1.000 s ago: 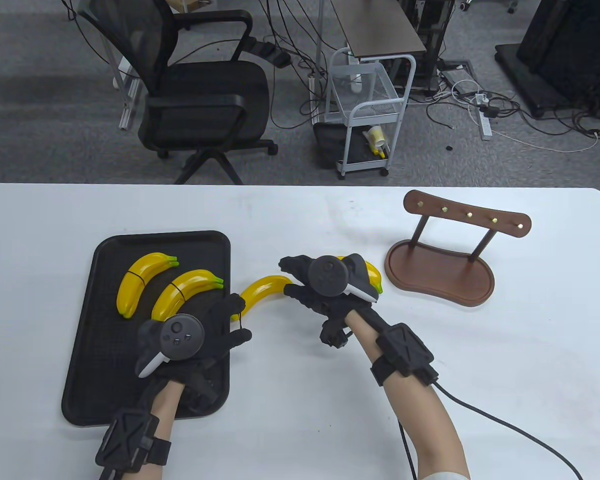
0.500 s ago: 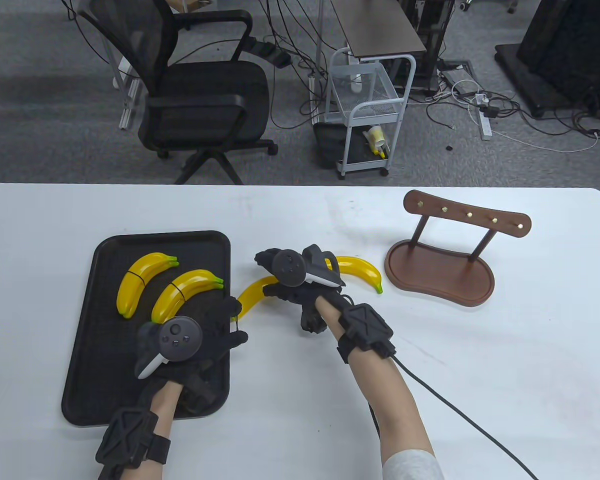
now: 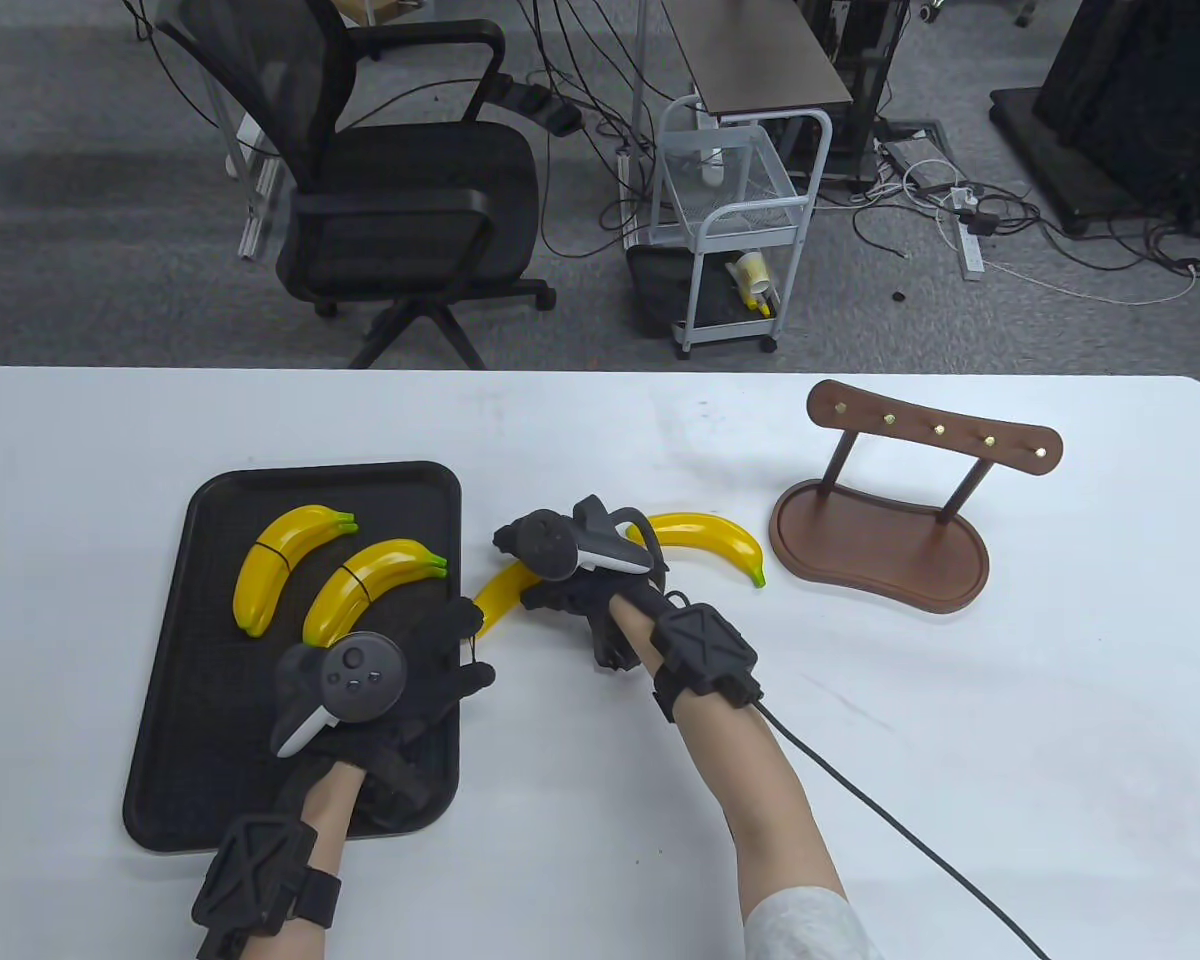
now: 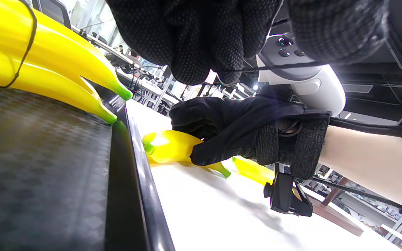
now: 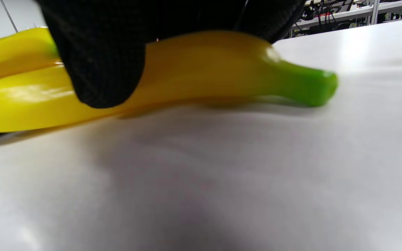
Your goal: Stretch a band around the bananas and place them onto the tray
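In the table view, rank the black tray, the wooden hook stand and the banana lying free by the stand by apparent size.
1. black tray
2. wooden hook stand
3. free banana, partly hidden by the right hand

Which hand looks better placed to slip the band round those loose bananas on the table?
The left hand, probably: it already pinches the thin black band, beside the tray. The right hand is busy, its grip curled round a loose banana.

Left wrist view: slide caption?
Right hand grips a loose banana beside the tray; banded bananas sit on it.
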A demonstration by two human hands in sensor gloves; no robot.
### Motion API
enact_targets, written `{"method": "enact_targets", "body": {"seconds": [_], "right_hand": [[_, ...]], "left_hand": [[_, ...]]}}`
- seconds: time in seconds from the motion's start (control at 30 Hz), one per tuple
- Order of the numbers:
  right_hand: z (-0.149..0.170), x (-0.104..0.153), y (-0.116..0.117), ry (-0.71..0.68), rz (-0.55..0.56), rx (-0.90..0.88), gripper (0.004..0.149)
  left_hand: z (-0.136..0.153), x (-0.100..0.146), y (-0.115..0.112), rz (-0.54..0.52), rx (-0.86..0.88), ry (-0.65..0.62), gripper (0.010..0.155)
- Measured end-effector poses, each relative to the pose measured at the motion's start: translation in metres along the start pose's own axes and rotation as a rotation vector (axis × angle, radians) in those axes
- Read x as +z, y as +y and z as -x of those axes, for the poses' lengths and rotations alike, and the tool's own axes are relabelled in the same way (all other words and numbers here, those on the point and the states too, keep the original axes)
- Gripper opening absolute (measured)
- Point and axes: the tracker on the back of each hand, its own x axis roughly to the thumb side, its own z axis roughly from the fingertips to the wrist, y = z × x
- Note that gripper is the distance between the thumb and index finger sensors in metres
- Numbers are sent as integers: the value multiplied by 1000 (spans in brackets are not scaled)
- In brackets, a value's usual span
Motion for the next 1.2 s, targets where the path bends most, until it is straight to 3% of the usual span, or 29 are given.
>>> {"method": "enact_targets", "body": {"seconds": [0.6, 1.2], "right_hand": [[1, 1, 3, -44, -12, 41, 68], [20, 23, -38, -32, 102, 49, 69]], "left_hand": [[2, 0, 3, -4, 13, 10, 68], [3, 1, 4, -15, 23, 6, 68]]}}
